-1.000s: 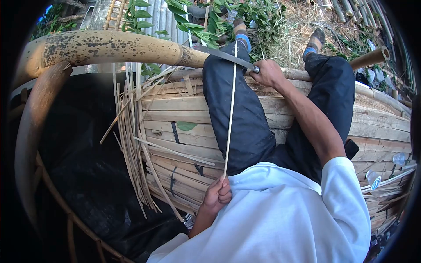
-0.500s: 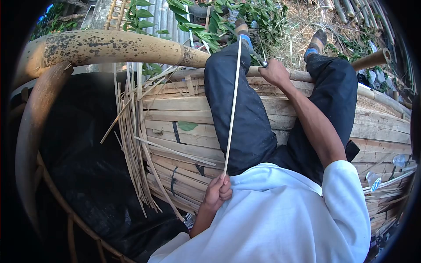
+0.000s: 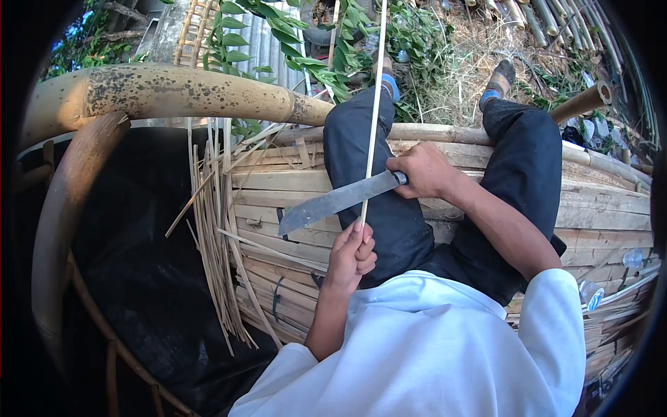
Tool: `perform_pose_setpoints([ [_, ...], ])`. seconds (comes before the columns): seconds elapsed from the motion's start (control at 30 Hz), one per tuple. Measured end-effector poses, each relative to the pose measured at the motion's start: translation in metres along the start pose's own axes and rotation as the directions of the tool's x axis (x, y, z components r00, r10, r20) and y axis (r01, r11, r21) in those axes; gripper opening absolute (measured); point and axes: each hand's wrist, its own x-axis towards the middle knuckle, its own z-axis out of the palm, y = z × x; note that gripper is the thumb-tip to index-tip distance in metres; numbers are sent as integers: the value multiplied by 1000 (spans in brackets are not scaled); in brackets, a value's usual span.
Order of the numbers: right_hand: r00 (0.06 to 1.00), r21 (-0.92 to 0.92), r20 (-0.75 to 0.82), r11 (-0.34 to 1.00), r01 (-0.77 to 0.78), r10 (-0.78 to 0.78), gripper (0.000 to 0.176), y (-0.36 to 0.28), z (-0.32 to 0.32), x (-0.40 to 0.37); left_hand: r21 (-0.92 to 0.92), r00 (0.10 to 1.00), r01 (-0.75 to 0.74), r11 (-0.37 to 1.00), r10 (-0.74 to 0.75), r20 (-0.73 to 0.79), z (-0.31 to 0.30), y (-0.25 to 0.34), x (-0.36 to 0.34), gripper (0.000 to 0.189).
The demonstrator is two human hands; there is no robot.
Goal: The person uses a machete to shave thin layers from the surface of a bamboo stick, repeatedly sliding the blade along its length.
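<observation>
My left hand (image 3: 353, 254) is closed around the lower end of a thin bamboo strip (image 3: 375, 128), which rises away from me over my left thigh and past the top edge of the view. In my right hand (image 3: 427, 172) is a machete (image 3: 340, 201), gripped by its handle. Its broad grey blade points left and crosses the strip a little above my left fist. Most of the handle is hidden inside my fingers. Beneath my legs lie flat bamboo slats (image 3: 281, 182), where I sit.
A bundle of thin strips (image 3: 212, 278) hangs over the slats' left edge, beside black sheeting (image 3: 139, 257). Thick bamboo poles (image 3: 187, 90) arch at upper left. Leafy branches (image 3: 417, 62) lie past my feet. A clear plastic cup (image 3: 592, 295) rests at right.
My right hand has come nearer, bringing the machete from beyond my knee to lie across the strip. My left hand has moved forward with the strip.
</observation>
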Motion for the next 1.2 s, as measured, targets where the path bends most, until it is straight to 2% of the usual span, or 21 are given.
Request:
perform_pose_setpoints([
  [0.07, 1000, -5, -15, 1000, -5, 5, 20, 6, -2, 5, -42, 1000, -1, 999, 2, 18, 4, 0, 1, 29],
  [0.1, 978, 34, -72, 981, -192, 194, 21, 17, -5, 11, -40, 1000, 2, 999, -2, 21, 4, -2, 1, 29],
  [0.13, 918, 80, -125, 926, -368, 376, 22, 25, -10, 15, -35, 1000, 3, 999, -3, 16, 2, -4, 2, 29],
  [0.2, 921, 22, -173, 936, -351, 350, 22, 25, -20, 14, -23, 1000, -2, 1000, 2, 14, 3, -5, 5, 29],
  [0.27, 992, -93, -48, 988, -120, 116, 22, 1, -20, 5, -13, 1000, -6, 1000, 5, -24, 7, -8, 6, 30],
  [0.3, 997, -119, 69, 993, -13, 21, 22, -11, -13, 0, -28, 1000, -14, 1000, 14, -9, 9, -7, 8, 30],
  [0.33, 991, -105, 136, 994, 14, 0, 21, -21, -11, -3, -28, 1000, -15, 999, 14, -11, 11, -5, 10, 30],
  [0.4, 990, -122, 59, 985, -122, 129, 20, -4, -4, 0, -7, 998, -49, 999, 49, -46, 11, 0, 11, 30],
  [0.47, 926, -80, -26, 922, -379, 378, 20, 12, -18, 11, 11, 994, -63, 998, 64, -91, 8, 0, 10, 30],
  [0.5, 917, -98, -27, 912, -398, 398, 20, 15, -24, 14, 44, 993, -69, 997, 73, -97, 8, -3, 11, 30],
  [0.53, 917, -102, -33, 911, -399, 398, 20, 12, -24, 13, 77, 991, -76, 994, 83, -100, 9, -3, 12, 30],
  [0.6, 979, -87, -21, 975, -203, 202, 21, -8, -19, 2, 68, 992, -82, 994, 88, -93, 15, -4, 13, 30],
  [0.67, 988, -134, 146, 991, -30, 50, 21, -26, -6, -4, 80, 991, -90, 993, 98, -95, 20, -2, 19, 30],
  [0.73, 983, -161, 110, 979, -127, 145, 21, -13, -7, 1, 132, 983, -119, 984, 135, -123, 17, 3, 23, 30],
  [0.8, 931, -121, -15, 923, -364, 365, 21, 12, -15, 10, 183, 974, -143, 973, 172, -150, 15, 3, 20, 30],
  [0.83, 910, -143, -29, 899, -413, 414, 21, 21, -18, 13, 231, 968, -152, 961, 192, -161, 17, 3, 22, 30],
  [0.87, 909, -147, -35, 897, -416, 416, 21, 23, -17, 11, 279, 963, -159, 947, 211, -169, 18, 4, 23, 30],
  [0.93, 955, -32, -3, 955, -296, 296, 22, 10, -19, 4, 289, 956, -181, 940, 238, -174, 20, 6, 28, 31],
  [1.0, 983, -157, 137, 983, -100, 122, 23, -12, -15, -2, 290, 931, -241, 926, 306, -202, 22, 13, 33, 30],
  [1.07, 988, -96, 114, 991, -96, 107, 23, -14, -1, -5, 337, 905, -244, 909, 338, -258, 24, 16, 37, 29],
  [1.2, 983, -130, 59, 978, -163, 171, 21, -1, -6, 4, 416, 900, -267, 869, 379, -214, 22, 21, 38, 27],
])
